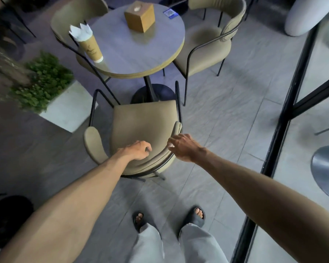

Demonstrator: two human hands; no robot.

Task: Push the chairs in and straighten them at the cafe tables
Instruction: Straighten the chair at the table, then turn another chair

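A beige padded chair with a black metal frame stands in front of me, its seat short of the round grey cafe table. My left hand rests on the top of its curved backrest with fingers curled over it. My right hand is at the backrest's right end, fingers spread and just touching the edge. Two more beige chairs stand at the table: one at the far left, partly tucked under, and one at the right, angled outward.
On the table stand a paper cup with napkins, a brown tissue box and a small blue card. A white planter with green shrubs sits left of the chair. A black-framed glass wall runs along the right.
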